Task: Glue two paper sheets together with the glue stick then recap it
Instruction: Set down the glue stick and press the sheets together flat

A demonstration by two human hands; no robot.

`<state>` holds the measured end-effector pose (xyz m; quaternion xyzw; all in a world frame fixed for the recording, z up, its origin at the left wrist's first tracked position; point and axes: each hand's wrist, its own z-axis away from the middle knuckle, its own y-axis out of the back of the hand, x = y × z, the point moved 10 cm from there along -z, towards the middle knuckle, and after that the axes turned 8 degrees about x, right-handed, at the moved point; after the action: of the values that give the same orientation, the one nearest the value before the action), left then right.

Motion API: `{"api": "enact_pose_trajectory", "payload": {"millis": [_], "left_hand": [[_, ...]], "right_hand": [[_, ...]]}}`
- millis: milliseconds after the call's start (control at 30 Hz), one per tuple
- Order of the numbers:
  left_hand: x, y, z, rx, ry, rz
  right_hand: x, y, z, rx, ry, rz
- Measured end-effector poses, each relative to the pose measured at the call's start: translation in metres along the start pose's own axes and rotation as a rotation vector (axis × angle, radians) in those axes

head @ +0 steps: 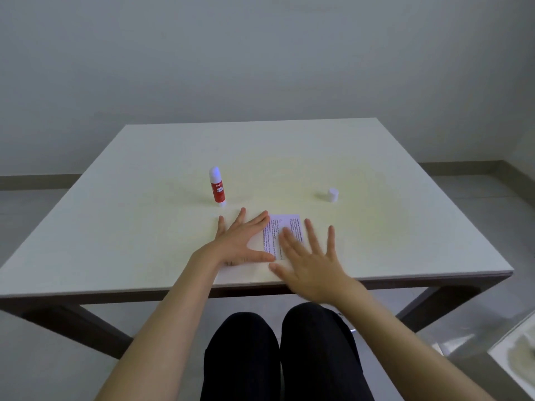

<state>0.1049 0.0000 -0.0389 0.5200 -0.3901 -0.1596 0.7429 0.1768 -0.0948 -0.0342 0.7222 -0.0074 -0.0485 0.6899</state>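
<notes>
A small printed paper sheet (285,227) lies flat near the table's front edge. My left hand (241,241) rests flat with spread fingers on its left part. My right hand (311,261) lies flat, fingers apart, over its right and lower part. I cannot tell whether a second sheet sits underneath. The red and white glue stick (217,187) stands upright and uncapped, beyond my left hand. Its white cap (333,194) stands alone, to the right and beyond my right hand.
The pale table (144,212) has a dark frame and legs. My knees in dark trousers show below the front edge. A grey wall stands behind, and a light surface shows at the bottom right corner.
</notes>
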Motion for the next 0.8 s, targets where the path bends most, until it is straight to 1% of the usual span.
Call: {"api": "enact_pose_trajectory", "payload": {"millis": [67,100,200,233,267,367,400,433,533,567,600,700,733,767,800], "left_hand": [[0.000,0.000,0.000,0.008,0.002,0.011],[-0.001,0.000,0.000,0.011,0.002,0.010],[-0.001,0.000,-0.001,0.004,0.001,-0.003],[0.000,0.000,-0.001,0.004,-0.002,-0.004],[0.000,-0.001,-0.001,0.008,-0.005,0.000],[0.000,0.001,0.000,0.024,-0.005,0.029],[0.001,0.001,0.000,0.025,-0.005,0.034],[0.001,0.001,0.000,0.023,-0.005,0.034],[0.000,0.000,0.001,0.011,0.001,0.020],[0.000,0.000,0.001,0.010,0.001,0.019],[0.000,-0.001,0.001,0.012,-0.002,0.024],[0.000,0.000,0.000,0.024,-0.007,0.042],[0.000,0.001,0.000,0.026,-0.006,0.039],[0.000,0.001,0.000,0.026,-0.006,0.031],[0.000,0.001,0.000,0.024,-0.004,0.024]], "right_hand": [[-0.012,-0.011,0.001,-0.052,0.079,-0.073],[-0.001,-0.009,-0.005,-0.065,0.057,-0.078],[0.049,0.005,-0.027,-0.092,-0.144,-0.009],[0.050,0.008,-0.030,-0.087,-0.162,0.005],[0.039,0.009,-0.031,-0.070,-0.130,0.001],[-0.018,-0.009,-0.019,-0.066,0.107,-0.069],[-0.018,-0.010,-0.018,-0.055,0.121,-0.070],[-0.007,-0.007,-0.022,-0.043,0.082,-0.058],[0.046,0.008,-0.036,-0.072,-0.152,0.000],[0.049,0.010,-0.037,-0.079,-0.171,0.016],[0.039,0.011,-0.036,-0.067,-0.137,0.020],[-0.016,-0.005,-0.021,-0.055,0.114,-0.046],[-0.019,-0.008,-0.019,-0.056,0.142,-0.048],[-0.009,-0.006,-0.023,-0.053,0.114,-0.041],[0.009,-0.003,-0.031,-0.066,0.043,-0.022]]}}
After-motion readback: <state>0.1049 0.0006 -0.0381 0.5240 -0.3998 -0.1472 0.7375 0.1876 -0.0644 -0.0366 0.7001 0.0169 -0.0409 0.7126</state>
